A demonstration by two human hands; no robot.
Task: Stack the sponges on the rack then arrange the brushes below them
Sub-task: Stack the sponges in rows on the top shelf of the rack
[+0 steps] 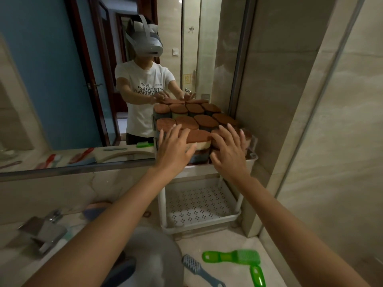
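Observation:
Several brown-topped sponges [199,136] sit stacked on the top shelf of a white plastic rack [234,216] against the mirror. My left hand [174,148] lies with fingers spread on the front left sponges. My right hand [230,150] presses with straight fingers on the front right ones. The rack's perforated lower shelf [196,206] holds nothing. On the counter in front lie a green brush [234,256], a second green brush [257,276] and a grey-blue brush [199,270].
A round grey basin [153,253] is below my left arm, with a chrome tap [44,230] at the left. A blue object [93,210] lies behind the basin. The mirror [62,79] reflects a person and more brushes. A tiled wall [331,141] closes the right side.

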